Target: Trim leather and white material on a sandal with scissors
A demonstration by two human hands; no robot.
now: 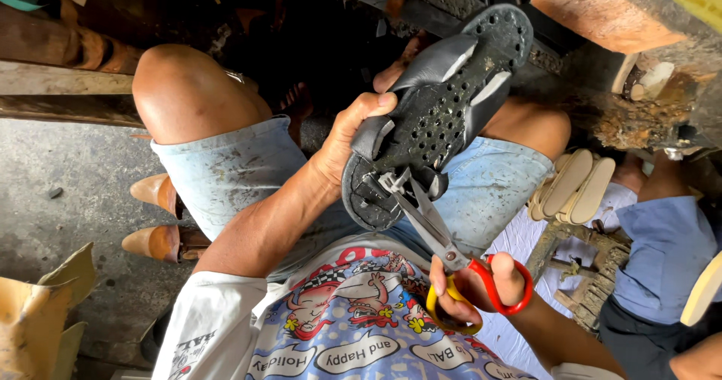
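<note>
Over the lap, left hand point(347, 143) grips one black sandal point(436, 117) (perforated), right hand point(474, 286) fingers closed through one scissors point(451, 256).

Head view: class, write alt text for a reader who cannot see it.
A seated person's left hand holds a black perforated shoe sole over their lap, while the right hand works scissors with red and yellow handles at its lower end.

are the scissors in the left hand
No, the right hand holds the scissors by their red and yellow handles, while the left hand grips the black sandal.
</note>
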